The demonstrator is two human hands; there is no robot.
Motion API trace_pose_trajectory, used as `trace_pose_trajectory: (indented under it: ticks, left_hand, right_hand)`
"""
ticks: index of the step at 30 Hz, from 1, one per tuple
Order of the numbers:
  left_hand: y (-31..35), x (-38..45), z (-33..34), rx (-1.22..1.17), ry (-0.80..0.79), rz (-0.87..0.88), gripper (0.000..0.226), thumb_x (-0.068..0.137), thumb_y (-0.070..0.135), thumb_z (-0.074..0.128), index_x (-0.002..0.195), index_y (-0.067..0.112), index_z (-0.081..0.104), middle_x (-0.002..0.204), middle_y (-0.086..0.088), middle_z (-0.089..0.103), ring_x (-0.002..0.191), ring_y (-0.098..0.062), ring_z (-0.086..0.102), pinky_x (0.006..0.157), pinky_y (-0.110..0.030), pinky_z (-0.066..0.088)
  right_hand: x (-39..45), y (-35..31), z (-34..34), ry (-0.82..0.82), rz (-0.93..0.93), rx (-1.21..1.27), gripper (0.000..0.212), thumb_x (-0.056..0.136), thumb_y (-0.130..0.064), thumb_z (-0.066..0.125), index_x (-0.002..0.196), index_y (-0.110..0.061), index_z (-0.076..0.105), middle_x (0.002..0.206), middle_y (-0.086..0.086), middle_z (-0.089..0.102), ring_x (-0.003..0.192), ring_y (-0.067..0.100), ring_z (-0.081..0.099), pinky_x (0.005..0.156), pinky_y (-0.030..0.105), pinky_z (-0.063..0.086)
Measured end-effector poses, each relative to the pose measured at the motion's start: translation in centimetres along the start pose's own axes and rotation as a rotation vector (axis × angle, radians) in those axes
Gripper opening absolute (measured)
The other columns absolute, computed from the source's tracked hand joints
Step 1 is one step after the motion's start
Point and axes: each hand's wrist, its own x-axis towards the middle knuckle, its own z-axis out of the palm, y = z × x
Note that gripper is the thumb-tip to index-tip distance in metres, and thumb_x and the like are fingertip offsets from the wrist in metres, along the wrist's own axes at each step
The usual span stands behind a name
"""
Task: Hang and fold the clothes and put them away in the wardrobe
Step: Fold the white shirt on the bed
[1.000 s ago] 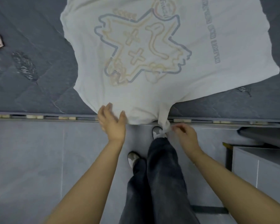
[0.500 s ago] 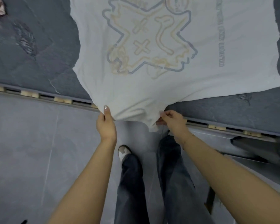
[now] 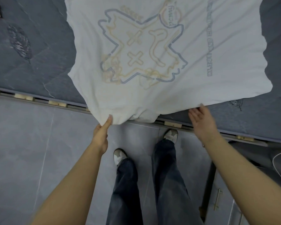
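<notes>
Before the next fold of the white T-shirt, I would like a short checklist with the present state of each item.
1. Left hand grips the T-shirt at its near edge: ok.
2. Right hand has a grip on the cloth: not ok; its fingers are straight, at the shirt's near edge.
3. Shirt lies flat on the dark mattress: not ok; the near edge is bunched and hangs over the bed edge.
4. Printed graphic faces up: ok.
5. Sleeves are spread out: cannot tell.
</notes>
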Motion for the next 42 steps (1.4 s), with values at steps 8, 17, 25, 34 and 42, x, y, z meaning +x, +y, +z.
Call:
trace_pose_trajectory:
  ticks: [8, 17, 25, 34, 42]
  left_hand:
    - [1.3, 0.6, 2.2, -0.067, 0.074, 0.189, 0.05, 0.082, 0.037, 0.076, 0.126, 0.026, 0.055, 0.118, 0.018, 0.065, 0.105, 0.004, 0.059, 0.084, -0.014, 0.042]
    - [0.4, -0.4, 1.6, -0.036, 0.275, 0.228, 0.049, 0.088, 0.038, 0.069, 0.13, 0.014, 0.057, 0.115, 0.006, 0.064, 0.095, -0.003, 0.062, 0.075, -0.014, 0.047]
    - [0.7, -1.8, 1.2, 0.056, 0.031, 0.031, 0.054, 0.075, 0.058, 0.073, 0.116, 0.025, 0.061, 0.106, 0.013, 0.073, 0.094, -0.008, 0.07, 0.083, -0.029, 0.054]
    - [4.0, -4.3, 1.3, -0.161, -0.277, -0.038, 0.039, 0.098, 0.036, 0.052, 0.133, 0.02, 0.056, 0.132, 0.001, 0.063, 0.121, -0.016, 0.059, 0.099, -0.037, 0.052]
    - [14.8, -6.5, 4.1, -0.479, -0.196, -0.091, 0.031, 0.091, 0.031, 0.053, 0.106, 0.01, 0.07, 0.1, -0.004, 0.074, 0.09, -0.013, 0.072, 0.072, -0.031, 0.061]
  right_hand:
    - [5.0, -9.3, -2.0, -0.032, 0.018, 0.505, 0.038, 0.096, -0.025, 0.06, 0.131, -0.012, 0.059, 0.129, 0.007, 0.064, 0.118, 0.022, 0.062, 0.102, 0.038, 0.048]
    - [5.6, -11.8, -10.4, 0.293, -0.045, 0.558, 0.019, 0.093, -0.018, 0.064, 0.077, -0.019, 0.054, 0.049, -0.009, 0.046, 0.041, 0.003, 0.04, 0.051, 0.012, 0.044]
    - [5.7, -10.2, -10.5, 0.287, -0.073, -0.14, 0.043, 0.087, -0.051, 0.065, 0.102, -0.012, 0.058, 0.09, 0.003, 0.06, 0.083, 0.015, 0.064, 0.075, 0.03, 0.057]
    - [5.6, -9.6, -6.0, 0.369, -0.112, 0.074, 0.038, 0.095, -0.026, 0.062, 0.129, -0.011, 0.058, 0.127, 0.004, 0.062, 0.101, 0.014, 0.06, 0.094, 0.028, 0.053]
    - [4.5, -17.2, -4.3, 0.142, -0.135, 0.237, 0.012, 0.095, -0.013, 0.053, 0.085, -0.016, 0.058, 0.083, -0.003, 0.063, 0.069, 0.008, 0.058, 0.067, 0.019, 0.053]
